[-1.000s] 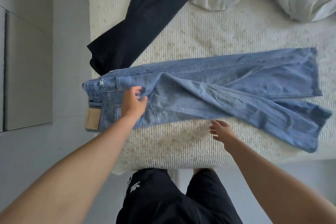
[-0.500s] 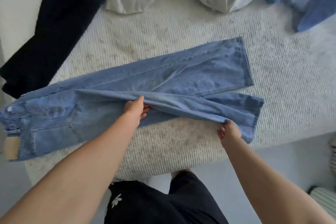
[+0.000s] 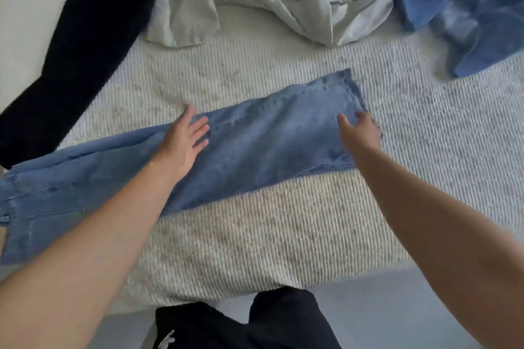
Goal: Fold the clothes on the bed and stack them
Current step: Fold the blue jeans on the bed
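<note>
Nothing readable anywhere here, honestly. Only mark is a small white flower-like logo on the black shorts (image 3: 198,329), no letters.

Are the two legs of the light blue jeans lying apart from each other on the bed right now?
No, the jeans lie as one band, one leg laid over the other, under both hands.

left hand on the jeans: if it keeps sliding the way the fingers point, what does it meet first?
Likely nothing but jeans: the left hand points along the leg toward the hem, where the right hand rests. That hand comes first.

Bare bedspread (image 3: 255,238) before jeans (image 3: 266,144)
</note>
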